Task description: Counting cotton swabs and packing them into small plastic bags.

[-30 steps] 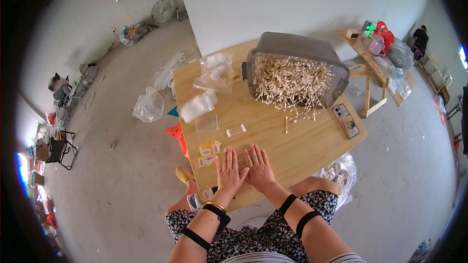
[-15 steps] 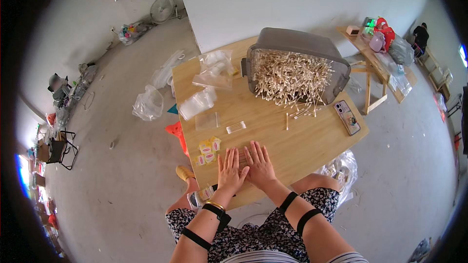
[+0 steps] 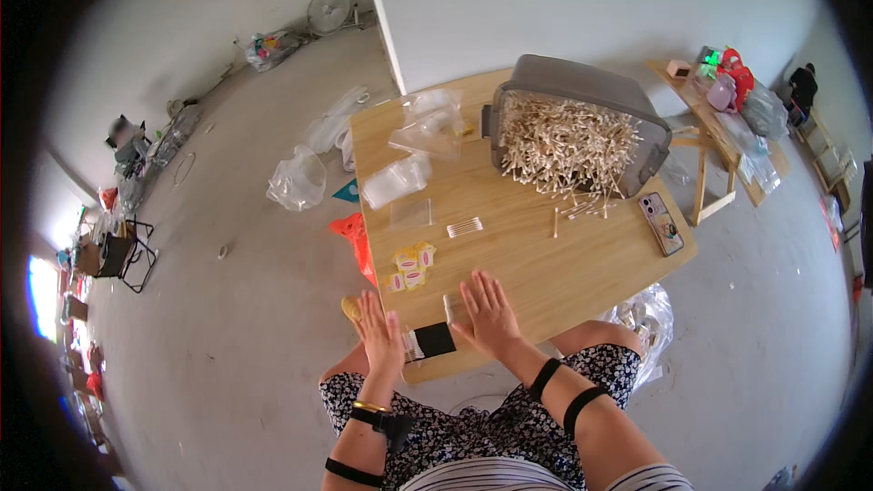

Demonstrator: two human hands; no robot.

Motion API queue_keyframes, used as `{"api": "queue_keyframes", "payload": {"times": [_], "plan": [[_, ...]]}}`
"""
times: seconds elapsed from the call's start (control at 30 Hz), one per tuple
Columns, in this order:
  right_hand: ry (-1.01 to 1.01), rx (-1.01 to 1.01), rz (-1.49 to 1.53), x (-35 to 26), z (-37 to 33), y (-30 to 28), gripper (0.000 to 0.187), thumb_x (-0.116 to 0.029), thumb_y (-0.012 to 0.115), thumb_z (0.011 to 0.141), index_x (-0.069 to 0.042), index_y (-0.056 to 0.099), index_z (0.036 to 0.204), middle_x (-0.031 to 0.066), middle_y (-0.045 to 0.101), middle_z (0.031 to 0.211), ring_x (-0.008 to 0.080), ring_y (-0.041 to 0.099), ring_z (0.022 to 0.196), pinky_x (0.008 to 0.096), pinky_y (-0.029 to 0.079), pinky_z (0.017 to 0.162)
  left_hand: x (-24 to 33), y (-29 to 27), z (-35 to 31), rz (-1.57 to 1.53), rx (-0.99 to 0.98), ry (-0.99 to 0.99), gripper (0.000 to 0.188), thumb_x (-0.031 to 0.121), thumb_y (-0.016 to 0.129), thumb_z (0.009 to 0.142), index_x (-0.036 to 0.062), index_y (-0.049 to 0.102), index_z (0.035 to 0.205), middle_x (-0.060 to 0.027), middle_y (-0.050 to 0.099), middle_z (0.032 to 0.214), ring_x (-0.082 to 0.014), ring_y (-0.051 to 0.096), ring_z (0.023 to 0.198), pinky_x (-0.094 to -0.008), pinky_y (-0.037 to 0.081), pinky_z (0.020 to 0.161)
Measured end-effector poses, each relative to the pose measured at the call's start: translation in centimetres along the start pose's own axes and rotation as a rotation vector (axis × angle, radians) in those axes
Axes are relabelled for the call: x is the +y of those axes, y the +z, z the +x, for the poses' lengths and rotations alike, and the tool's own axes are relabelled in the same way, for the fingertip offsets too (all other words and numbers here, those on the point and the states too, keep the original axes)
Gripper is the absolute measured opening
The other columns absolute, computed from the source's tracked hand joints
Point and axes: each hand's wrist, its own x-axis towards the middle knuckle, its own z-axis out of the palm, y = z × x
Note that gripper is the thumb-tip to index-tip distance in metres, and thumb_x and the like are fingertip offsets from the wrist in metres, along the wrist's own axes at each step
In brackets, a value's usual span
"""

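Note:
My left hand (image 3: 377, 336) is raised at the table's near left edge, open, with its fingers stretched out. My right hand (image 3: 491, 316) lies open and palm down over the near part of the table, its fingers extended. Beside its thumb is a slim pale row of cotton swabs (image 3: 447, 308), partly hidden by the hand. Between the hands lies a flat black piece (image 3: 436, 339), with a pack of swabs (image 3: 410, 346) at its left end. Yellow-and-white paper labels (image 3: 415, 265) lie ahead of my left hand. A short row of cotton swabs (image 3: 465, 226) rests farther off.
A grey bin (image 3: 555, 73) lies on its side, spilling a heap of cotton swabs (image 3: 571, 141). A phone (image 3: 661, 224) is at the table's right. Clear plastic bags (image 3: 396, 181) lie at the left. A wooden side table (image 3: 718, 123) stands beyond.
My hands, formerly side by side on a row of swabs, have parted. The left moved left and toward me; the right stays over the table. The black piece is now uncovered. The view shifted slightly.

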Motion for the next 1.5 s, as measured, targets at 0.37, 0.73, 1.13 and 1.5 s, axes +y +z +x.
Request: {"api": "queue_keyframes", "payload": {"times": [0.37,0.73,1.13,1.5], "plan": [[-0.080,-0.157,-0.019,-5.5,-2.4,-1.4,0.071,-0.050,0.040,0.102,-0.010,0.024,0.157,0.0156,0.015,0.165,0.0306,0.011,0.153,0.0483,0.008,0.124,-5.7,2.6,-3.8,-0.333,0.249,-0.401,0.056,0.049,0.052,0.100,0.0027,0.051,0.132,-0.0271,0.069,0.109,-0.0380,0.067,0.104,-0.0424,0.052,0.087],[-0.108,-0.156,0.065,-8.3,-2.5,-0.8,0.088,-0.062,0.050,0.093,-0.010,0.022,0.158,0.0133,0.016,0.165,0.0287,0.014,0.153,0.0495,0.008,0.124,-6.0,4.2,-3.1,-0.826,0.163,-0.696,0.055,0.047,0.055,0.101,-0.0034,0.058,0.079,-0.0019,0.054,0.070,-0.0115,0.048,0.069,-0.0332,0.044,0.064],[-0.080,-0.147,-0.026,-9.7,-2.5,-0.6,0.100,-0.067,0.049,0.090,0.002,0.019,0.156,0.0162,0.018,0.165,0.0284,0.011,0.154,0.0496,0.006,0.124,-6.6,2.0,-3.1,-0.669,0.193,-0.487,0.053,0.045,0.051,0.103,-0.0033,0.061,0.086,-0.0066,0.058,0.080,-0.0139,0.052,0.075,-0.0335,0.046,0.070],[-0.022,0.090,0.261,-6.8,-1.4,-1.3,0.076,-0.047,0.059,0.092,0.002,0.038,0.146,0.0187,0.035,0.153,0.0355,0.029,0.144,0.0514,0.021,0.119,-9.3,1.9,-2.1,-0.387,0.374,-0.127,0.039,0.033,0.045,0.104,-0.0028,0.060,0.103,-0.0214,0.062,0.094,-0.0399,0.059,0.090,-0.0463,0.046,0.084]]}}
